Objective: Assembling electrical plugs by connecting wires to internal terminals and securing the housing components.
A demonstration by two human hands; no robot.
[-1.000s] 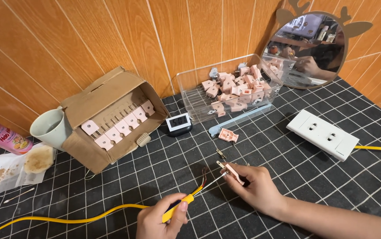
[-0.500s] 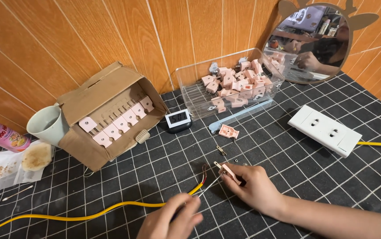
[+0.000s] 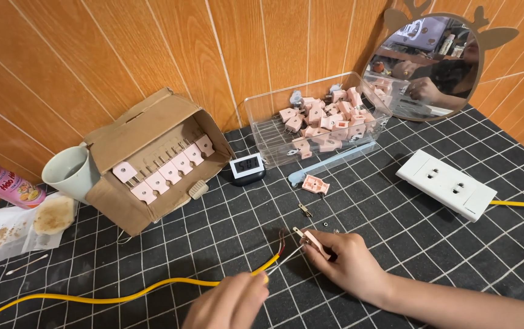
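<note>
Lower centre: right hand (image 3: pixel 348 263) fingers pinching pink plug (image 3: pixel 312 240), left hand (image 3: pixel 228 301) fingers pinching yellow cable (image 3: pixel 152 297); best kept steady, bare wires (image 3: pixel 281 245) aligned with plug.

The scene is backed by a wall (image 3: pixel 152 55) clad in orange-brown wooden panels set on a diagonal, divided by thin pale seams. The counter (image 3: pixel 444 244) is covered by a black mat ruled with a white grid. A round mirror (image 3: pixel 432 67) topped with antler shapes is leaned against the wall at upper right. Even, soft light is cast throughout.
</note>
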